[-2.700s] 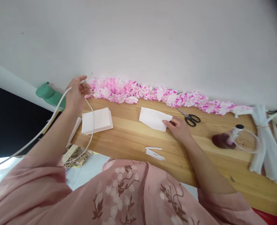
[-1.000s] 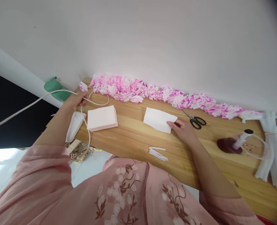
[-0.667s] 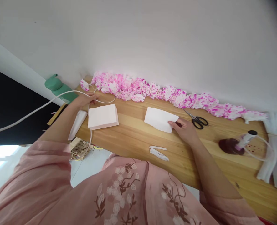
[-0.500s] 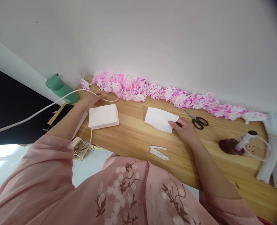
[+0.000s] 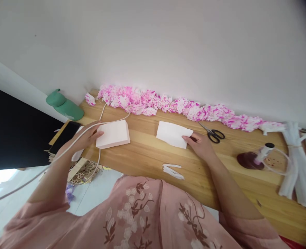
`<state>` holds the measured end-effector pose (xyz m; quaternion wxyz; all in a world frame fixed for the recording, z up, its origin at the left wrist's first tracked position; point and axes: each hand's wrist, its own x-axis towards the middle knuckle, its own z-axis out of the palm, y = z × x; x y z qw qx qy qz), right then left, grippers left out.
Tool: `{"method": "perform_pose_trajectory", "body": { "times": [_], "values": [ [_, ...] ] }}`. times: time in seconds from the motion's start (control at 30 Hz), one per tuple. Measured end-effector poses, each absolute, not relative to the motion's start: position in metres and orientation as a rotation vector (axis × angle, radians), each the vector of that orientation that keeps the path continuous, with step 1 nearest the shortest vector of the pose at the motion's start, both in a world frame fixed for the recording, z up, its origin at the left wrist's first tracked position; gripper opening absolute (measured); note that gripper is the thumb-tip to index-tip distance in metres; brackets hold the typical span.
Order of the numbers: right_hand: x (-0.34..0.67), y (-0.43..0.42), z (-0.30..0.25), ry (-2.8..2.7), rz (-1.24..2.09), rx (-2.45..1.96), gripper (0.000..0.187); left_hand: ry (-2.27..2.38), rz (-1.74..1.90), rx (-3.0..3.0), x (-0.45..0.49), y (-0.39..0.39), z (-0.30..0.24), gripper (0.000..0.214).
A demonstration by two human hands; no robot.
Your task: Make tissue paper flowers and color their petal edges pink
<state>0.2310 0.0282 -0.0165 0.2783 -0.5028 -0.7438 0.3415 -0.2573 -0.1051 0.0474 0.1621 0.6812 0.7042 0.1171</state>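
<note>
My right hand (image 5: 201, 145) pinches the right end of a small white paper sheet (image 5: 172, 134) between thumb and fingers, just over the wooden tabletop. My left hand (image 5: 89, 136) is at the left edge of a thick white stack (image 5: 112, 134) that looks like paper. Its thumb reaches the stack's edge, with the fingers apart from it and partly hidden. A white cable (image 5: 82, 134) crosses over this hand and the top of the stack. Several thin white strips (image 5: 173, 171) lie nearer my body.
Pink-and-white crinkled flowers (image 5: 142, 100) line the wall. Black-handled scissors (image 5: 213, 134) lie right of the paper. A glue-like bottle with dark red contents (image 5: 250, 160) and white bundled strips (image 5: 294, 162) are at right. A green bottle (image 5: 67, 107) and a phone (image 5: 66, 136) are at left.
My left hand has come back from the cable near the flowers to the stack's left edge. The cable now lies across the stack. My right hand still holds the sheet.
</note>
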Motion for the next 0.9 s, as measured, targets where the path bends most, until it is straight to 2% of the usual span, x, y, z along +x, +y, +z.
{"method": "perform_pose_trajectory", "body": {
  "times": [0.07,0.23,0.4,0.5,0.6,0.7,0.77,0.8,0.83,0.9],
  "values": [
    [0.231,0.028,-0.017,-2.002,0.914,-1.348,0.033,2.036,0.339,2.082,-0.241,-0.121,0.047,0.072],
    [0.230,0.027,-0.016,-1.995,0.913,-1.351,0.033,1.996,0.258,2.341,-0.218,-0.132,0.029,0.078],
    [0.230,0.027,-0.015,-2.008,0.939,-1.374,0.036,1.989,0.251,2.376,-0.227,-0.118,0.012,0.062],
    [0.230,0.027,-0.014,-2.013,0.943,-1.380,0.037,1.801,0.292,2.426,-0.232,-0.109,0.010,0.057],
    [0.230,0.028,-0.014,-2.004,0.942,-1.389,0.037,1.608,0.297,2.441,-0.228,-0.106,0.013,0.059],
    [0.230,0.028,-0.013,-2.004,0.939,-1.398,0.036,1.687,0.282,2.334,-0.216,-0.119,0.024,0.072],
    [0.229,0.028,-0.012,-1.998,0.945,-1.401,0.036,1.845,0.326,2.176,-0.202,-0.139,0.038,0.083],
    [0.229,0.028,-0.012,-1.998,0.947,-1.404,0.036,1.883,0.393,2.085,-0.194,-0.151,0.046,0.083],
    [0.230,0.028,-0.012,-2.001,0.948,-1.407,0.036,1.870,0.517,1.994,-0.184,-0.163,0.054,0.077],
    [0.230,0.028,-0.013,-2.012,0.942,-1.407,0.036,1.513,0.762,1.806,-0.160,-0.178,0.067,0.062]
  ]
}}
